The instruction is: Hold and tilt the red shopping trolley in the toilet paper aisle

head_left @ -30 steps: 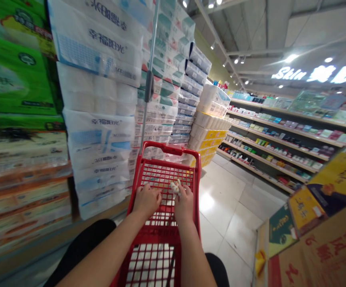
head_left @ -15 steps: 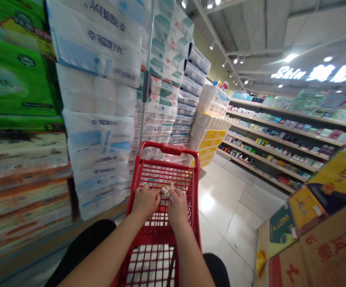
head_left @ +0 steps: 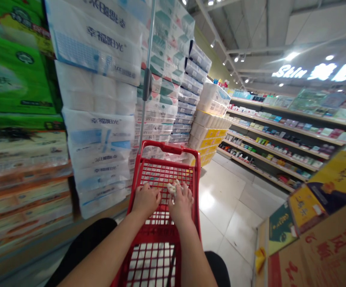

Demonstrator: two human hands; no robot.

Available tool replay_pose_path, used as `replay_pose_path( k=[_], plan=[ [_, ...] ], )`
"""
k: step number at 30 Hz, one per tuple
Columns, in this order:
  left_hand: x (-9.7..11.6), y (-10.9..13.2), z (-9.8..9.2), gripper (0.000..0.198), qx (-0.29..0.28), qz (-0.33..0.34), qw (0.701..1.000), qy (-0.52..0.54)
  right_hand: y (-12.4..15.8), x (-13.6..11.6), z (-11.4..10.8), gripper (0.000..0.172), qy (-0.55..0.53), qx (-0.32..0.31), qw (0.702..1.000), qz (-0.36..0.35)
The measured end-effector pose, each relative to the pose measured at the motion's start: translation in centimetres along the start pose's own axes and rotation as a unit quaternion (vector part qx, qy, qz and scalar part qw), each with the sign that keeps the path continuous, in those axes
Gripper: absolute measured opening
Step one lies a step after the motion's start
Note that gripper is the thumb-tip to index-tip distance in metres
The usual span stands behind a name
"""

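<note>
1. Grasping a small off-white item (head_left: 172,188), as seen in the head view, my right hand (head_left: 181,205) has its thumb and fingers bent about it; part of the grip is hidden.
2. Position of the item: over the red cart (head_left: 162,234), slightly right of its midline. Whether it touches the cart, I cannot tell.
3. My left hand (head_left: 146,199): over the cart's left half, fingers loosely curled, nothing visible in them. Whether they clutch the cart or merely rest there, I cannot tell.
4. Change: half a second ago the item lay close against my left fingertips; it has since moved toward the cart's right side, a gap now parts my hands, and my right fingers are more spread.
5. Significance, as judged: my right hand appears to manage the item alone, my left bearing none of it.
6. Surroundings: white paper packs (head_left: 101,159) left of the cart; pale floor tiles (head_left: 220,219) right of it.
</note>
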State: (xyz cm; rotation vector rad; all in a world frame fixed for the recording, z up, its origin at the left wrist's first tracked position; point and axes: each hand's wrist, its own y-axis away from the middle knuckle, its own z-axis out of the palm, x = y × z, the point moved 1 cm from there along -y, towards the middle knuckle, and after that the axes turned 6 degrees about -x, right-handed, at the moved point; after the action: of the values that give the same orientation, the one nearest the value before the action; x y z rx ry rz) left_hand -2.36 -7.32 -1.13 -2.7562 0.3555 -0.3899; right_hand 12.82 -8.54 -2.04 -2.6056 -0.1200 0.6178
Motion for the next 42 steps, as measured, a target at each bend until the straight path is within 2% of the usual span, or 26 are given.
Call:
replay_pose_path(
  k=[3, 7, 12, 18, 23, 28, 32, 37, 40, 42],
  plan=[
    [-0.1, 0.0, 0.1, 0.031, -0.004, -0.002, 1.0, 0.003, -0.3, 0.9, -0.4, 0.053, 0.026, 0.012, 0.998, 0.059],
    [-0.1, 0.0, 0.2, 0.031, -0.006, -0.003, 1.0, 0.006, -1.1, 2.5, -0.9, 0.036, -0.015, 0.054, 0.998, 0.031],
    [0.0, -0.1, 0.2, 0.032, -0.003, -0.003, 1.0, 0.006, -1.5, 3.3, -1.1, 0.043, -0.04, 0.112, 0.993, 0.012],
    [-0.1, -0.1, 0.2, 0.033, -0.001, 0.005, 1.0, 0.014, -1.1, 2.9, -0.4, 0.054, -0.036, 0.024, 0.997, -0.068],
    [-0.1, -0.1, 0.1, 0.033, 0.006, 0.005, 1.0, 0.01, -1.3, 3.1, -0.8, 0.055, -0.052, 0.074, 0.996, -0.023],
    [0.0, -0.1, 0.0, 0.033, -0.001, 0.007, 1.0, 0.004, -1.2, 3.2, -0.9, 0.053, -0.04, 0.064, 0.997, -0.032],
    [0.1, 0.0, 0.0, 0.033, 0.0, 0.001, 1.0, 0.006, -1.3, 3.9, -1.1, 0.055, -0.031, 0.108, 0.994, 0.019],
    [0.2, 0.0, -0.2, 0.034, -0.011, 0.001, 1.0, 0.012, -1.2, 3.4, -1.0, 0.051, -0.038, 0.051, 0.998, -0.024],
    [0.2, -0.1, -0.2, 0.033, -0.009, -0.007, 1.0, 0.021, -1.1, 2.8, -1.2, 0.048, -0.031, 0.07, 0.997, 0.008],
    [0.2, -0.1, -0.2, 0.033, -0.009, -0.008, 1.0, 0.021, -0.9, 2.2, -1.1, 0.046, -0.03, 0.06, 0.998, -0.002]
  ],
)
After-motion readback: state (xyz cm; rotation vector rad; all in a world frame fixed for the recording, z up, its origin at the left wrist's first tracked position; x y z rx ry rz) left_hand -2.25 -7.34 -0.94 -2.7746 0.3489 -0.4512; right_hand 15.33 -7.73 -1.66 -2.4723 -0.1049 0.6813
